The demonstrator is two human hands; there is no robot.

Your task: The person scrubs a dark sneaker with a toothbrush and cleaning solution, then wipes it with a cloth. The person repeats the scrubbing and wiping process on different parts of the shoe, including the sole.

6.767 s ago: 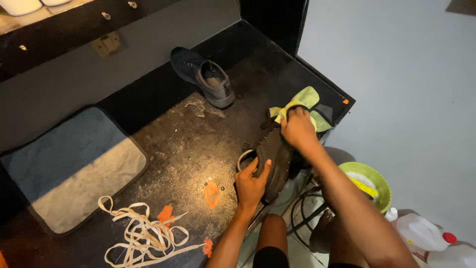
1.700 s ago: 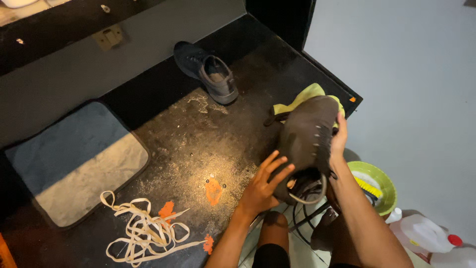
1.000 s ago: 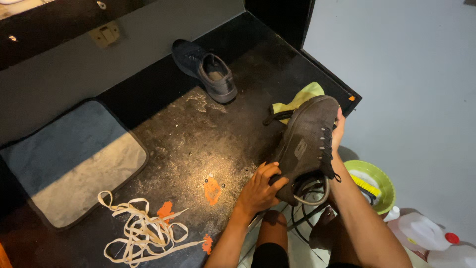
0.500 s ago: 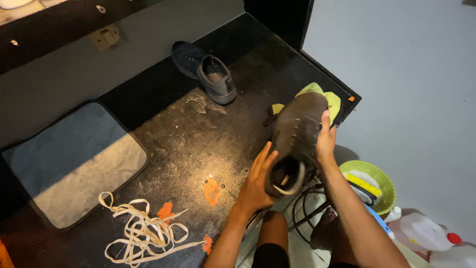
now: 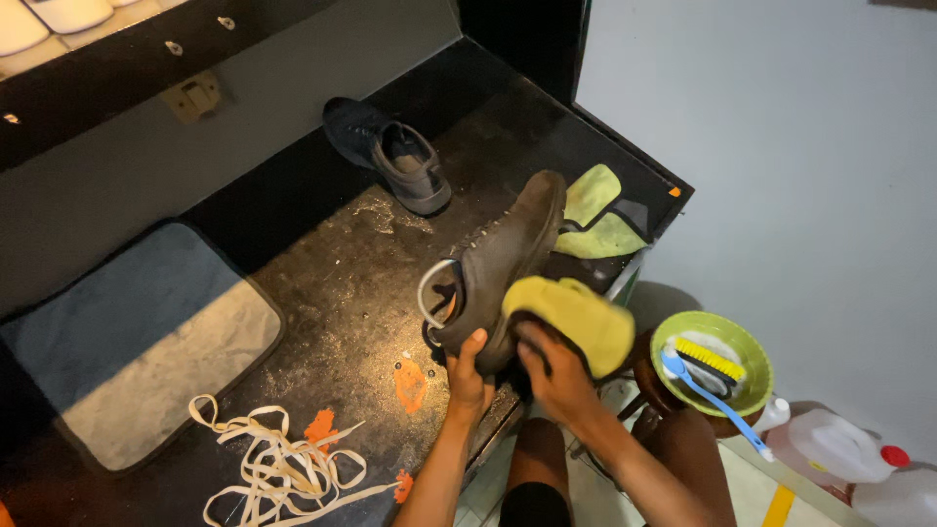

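Note:
My left hand (image 5: 469,376) grips the heel end of a dark brown shoe (image 5: 500,262) and holds it tilted above the dark worktop (image 5: 332,293), toe pointing away. A yellow cloth (image 5: 571,320) is in my right hand (image 5: 549,369), pressed against the side of the shoe near its heel. The shoe has no laces. A second dark shoe (image 5: 390,156) lies at the back of the worktop.
Two pale yellow-green insoles (image 5: 597,215) lie at the worktop's right edge. White laces (image 5: 273,468) are heaped at the front, beside a blue-grey towel (image 5: 127,332). A green bowl (image 5: 712,363) with brushes sits on a stool, with plastic jugs (image 5: 839,451) on the floor to the right.
My right hand has left the shoe's toe and now holds a yellow cloth against the shoe's side. The shoe has tilted more on its side, held by the left hand alone.

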